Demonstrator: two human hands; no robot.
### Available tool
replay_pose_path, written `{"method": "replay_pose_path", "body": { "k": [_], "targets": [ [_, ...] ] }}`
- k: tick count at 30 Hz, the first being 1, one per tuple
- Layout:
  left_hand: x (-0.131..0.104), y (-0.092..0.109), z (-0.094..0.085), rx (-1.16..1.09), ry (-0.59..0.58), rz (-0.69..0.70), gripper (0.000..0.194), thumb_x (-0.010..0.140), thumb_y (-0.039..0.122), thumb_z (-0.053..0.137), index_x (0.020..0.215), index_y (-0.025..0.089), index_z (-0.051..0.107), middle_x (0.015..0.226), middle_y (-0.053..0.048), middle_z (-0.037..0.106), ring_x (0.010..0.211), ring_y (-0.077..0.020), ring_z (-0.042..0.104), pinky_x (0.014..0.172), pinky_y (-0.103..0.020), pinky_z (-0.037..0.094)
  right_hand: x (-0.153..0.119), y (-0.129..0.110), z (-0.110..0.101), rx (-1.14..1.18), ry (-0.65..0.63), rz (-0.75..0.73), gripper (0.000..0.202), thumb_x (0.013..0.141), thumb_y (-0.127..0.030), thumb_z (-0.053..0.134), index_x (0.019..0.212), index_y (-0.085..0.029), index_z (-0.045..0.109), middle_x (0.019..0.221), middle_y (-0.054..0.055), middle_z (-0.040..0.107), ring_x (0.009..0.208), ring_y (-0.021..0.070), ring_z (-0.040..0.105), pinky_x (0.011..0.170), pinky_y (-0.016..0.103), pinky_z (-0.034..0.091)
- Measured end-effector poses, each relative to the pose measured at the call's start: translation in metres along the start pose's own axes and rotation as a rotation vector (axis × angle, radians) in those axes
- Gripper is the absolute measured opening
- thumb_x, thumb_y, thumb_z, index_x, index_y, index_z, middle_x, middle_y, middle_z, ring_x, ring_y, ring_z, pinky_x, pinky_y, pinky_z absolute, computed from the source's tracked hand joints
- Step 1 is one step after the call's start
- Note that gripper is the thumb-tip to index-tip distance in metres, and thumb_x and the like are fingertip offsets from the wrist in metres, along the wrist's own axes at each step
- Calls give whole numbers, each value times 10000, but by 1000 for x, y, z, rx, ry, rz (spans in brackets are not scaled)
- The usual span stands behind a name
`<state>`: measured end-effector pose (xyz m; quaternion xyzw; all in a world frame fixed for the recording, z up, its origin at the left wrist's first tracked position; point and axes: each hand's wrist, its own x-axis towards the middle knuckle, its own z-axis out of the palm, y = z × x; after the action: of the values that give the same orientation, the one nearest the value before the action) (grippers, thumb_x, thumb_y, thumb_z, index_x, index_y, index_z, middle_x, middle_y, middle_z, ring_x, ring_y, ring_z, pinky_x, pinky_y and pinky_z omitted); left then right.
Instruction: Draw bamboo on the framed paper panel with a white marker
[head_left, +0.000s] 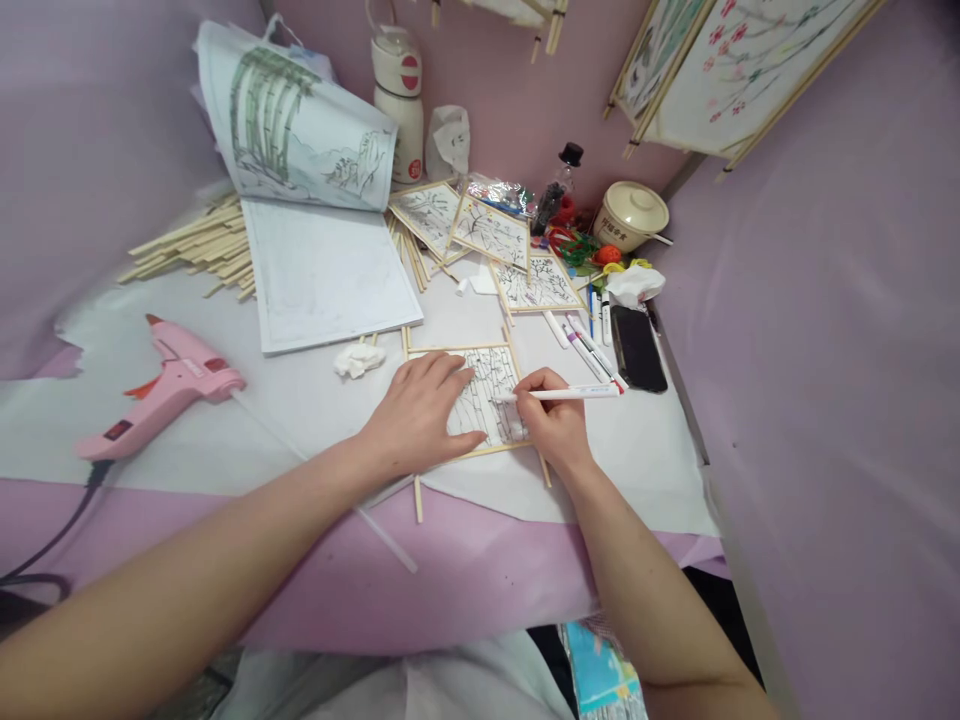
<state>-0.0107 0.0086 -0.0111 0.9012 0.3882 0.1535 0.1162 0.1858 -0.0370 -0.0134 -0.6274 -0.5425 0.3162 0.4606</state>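
White-covered table [645,465], pink wall [499,85] behind: I log one rectangular wood-framed black-line drawing [489,376], lying near the front edge. Left hand [420,410]: spread flat across it. Right hand [556,425]: clamped on one slim white pen [589,392].

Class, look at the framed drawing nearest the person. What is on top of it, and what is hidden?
The left hand lies over the left part of the drawing; the right hand, holding a white pen, covers some of its right edge. Whatever they cover cannot be seen.
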Motion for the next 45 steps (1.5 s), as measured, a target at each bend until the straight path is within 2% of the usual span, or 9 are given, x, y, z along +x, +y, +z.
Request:
{"method": "replay_pose_path", "body": {
  "k": [5, 14, 25, 32, 37, 41, 45],
  "targets": [
    [0, -1, 0, -19, 4, 3, 755, 733, 560, 675, 1332, 141, 487, 1411, -159, 479, 1345, -344, 376, 1103, -526, 318, -1, 3, 3, -29, -4, -1, 100, 817, -283, 522, 781, -214, 585, 628, -30, 552, 561, 127, 474, 542, 255, 387],
    [0, -1, 1, -24, 4, 1, 745, 727, 560, 677, 1329, 163, 488, 1413, -156, 476, 1350, -346, 371, 1111, -519, 298, -1, 2, 3, -92, -25, 6, 110, 835, -292, 531, 820, -216, 607, 673, -14, 605, 624, 143, 541, 589, 264, 423],
    [0, -1, 1, -34, 6, 1, 746, 724, 555, 684, 1328, 158, 499, 1412, -156, 476, 1348, -350, 372, 1116, -527, 299, -1, 3, 2, -24, -11, 14, 95, 791, -243, 528, 718, -211, 579, 586, -30, 567, 555, 133, 496, 556, 262, 401],
    [-1, -2, 0, -37, -18, 14, 662, 750, 546, 673, 1326, 244, 549, 1420, -143, 459, 1348, -374, 358, 1094, -573, 306, -3, 4, 1, -33, -7, 13, 94, 795, -263, 532, 730, -213, 578, 594, -29, 560, 555, 134, 501, 545, 262, 402],
    [-2, -1, -1, -15, -28, 17, 674, 750, 574, 668, 1333, 254, 561, 1425, -152, 452, 1348, -377, 355, 1083, -574, 313, -3, 4, 2, -58, -18, 9, 104, 807, -275, 530, 734, -216, 576, 606, -24, 568, 558, 135, 506, 543, 265, 406],
    [-1, -1, -2, -15, -39, 10, 694, 743, 584, 673, 1342, 252, 559, 1432, -154, 447, 1356, -379, 349, 1091, -570, 306, -6, -3, -1, -79, 3, -35, 101, 812, -259, 513, 809, -222, 607, 653, -14, 614, 570, 145, 530, 536, 272, 411],
    [-2, -1, -1, -4, -28, 19, 695, 748, 596, 662, 1342, 251, 557, 1427, -154, 451, 1351, -375, 357, 1085, -564, 317, -10, -10, -2, -129, -11, -91, 161, 807, -233, 516, 896, -228, 650, 749, 0, 681, 646, 160, 600, 595, 281, 453]
  ]
}}
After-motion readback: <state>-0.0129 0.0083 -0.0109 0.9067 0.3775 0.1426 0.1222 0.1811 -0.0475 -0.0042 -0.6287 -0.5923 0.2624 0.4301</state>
